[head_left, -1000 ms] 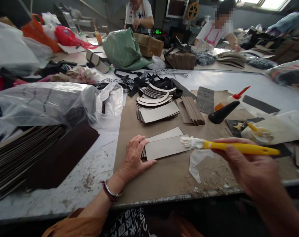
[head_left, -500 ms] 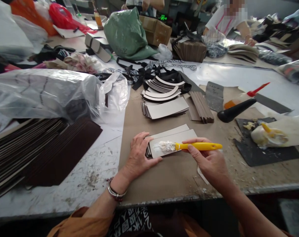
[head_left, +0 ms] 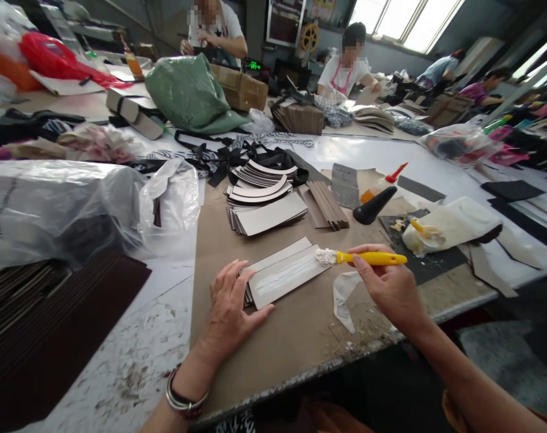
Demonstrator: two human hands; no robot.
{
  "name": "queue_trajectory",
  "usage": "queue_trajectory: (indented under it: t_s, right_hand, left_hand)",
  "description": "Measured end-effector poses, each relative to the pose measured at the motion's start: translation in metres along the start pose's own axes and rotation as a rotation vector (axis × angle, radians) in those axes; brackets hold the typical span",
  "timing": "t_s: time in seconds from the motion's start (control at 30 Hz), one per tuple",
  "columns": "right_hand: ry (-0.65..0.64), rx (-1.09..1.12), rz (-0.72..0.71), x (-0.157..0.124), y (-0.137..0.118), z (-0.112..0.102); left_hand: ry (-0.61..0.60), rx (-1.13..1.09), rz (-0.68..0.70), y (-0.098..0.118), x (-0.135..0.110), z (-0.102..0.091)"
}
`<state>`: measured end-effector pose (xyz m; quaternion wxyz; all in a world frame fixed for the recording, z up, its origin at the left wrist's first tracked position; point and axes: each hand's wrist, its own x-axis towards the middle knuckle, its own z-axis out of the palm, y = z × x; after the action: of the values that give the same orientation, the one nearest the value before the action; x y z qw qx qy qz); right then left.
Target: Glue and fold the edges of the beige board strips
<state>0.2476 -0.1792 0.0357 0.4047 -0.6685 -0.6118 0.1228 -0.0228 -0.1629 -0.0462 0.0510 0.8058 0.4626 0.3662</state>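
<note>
In my right hand [head_left: 388,282] is a yellow-handled brush [head_left: 372,258], its bristles loaded with white paste. The bristle tip is at the right end of the top pale rectangular board [head_left: 291,278], which carries a wet white streak along its length. My left hand [head_left: 232,304] grips the left end of that small stack, thumb along the near edge and fingers at the far edge. Beyond it lies another pile of pale rectangular boards [head_left: 271,213], with curved strips [head_left: 262,189] behind.
A white paste-smeared container [head_left: 454,225] lies on its side at right, near a black cone-shaped object [head_left: 375,205] and a red-tipped bottle [head_left: 386,183]. Dark boards [head_left: 74,337] and clear plastic [head_left: 61,204] fill the left. A green bag [head_left: 187,90] stands behind. Several people work farther back.
The brush has moved from the left part of the top board to its right end, leaving a white streak. My left hand still holds the stack. The camera view has shifted and tilted.
</note>
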Motion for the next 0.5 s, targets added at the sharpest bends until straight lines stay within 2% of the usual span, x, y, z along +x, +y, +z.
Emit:
queue_trajectory:
  t_s: [0.17, 0.33, 0.4, 0.5]
  right_hand:
    - [0.049, 0.124, 0.015, -0.012, -0.017, -0.023]
    - [0.066, 0.141, 0.041, -0.037, -0.031, -0.045]
    - [0.027, 0.123, 0.014, -0.050, -0.032, -0.045]
    - [-0.096, 0.126, -0.058, -0.071, -0.032, -0.033]
  left_hand:
    - [0.014, 0.055, 0.084, 0.022, -0.001, -0.018]
    - [-0.029, 0.046, -0.002, 0.051, -0.029, -0.028]
    - [-0.073, 0.051, -0.059, 0.058, -0.045, -0.024]
    - [-0.143, 0.075, -0.144, 0.060, -0.062, -0.014]
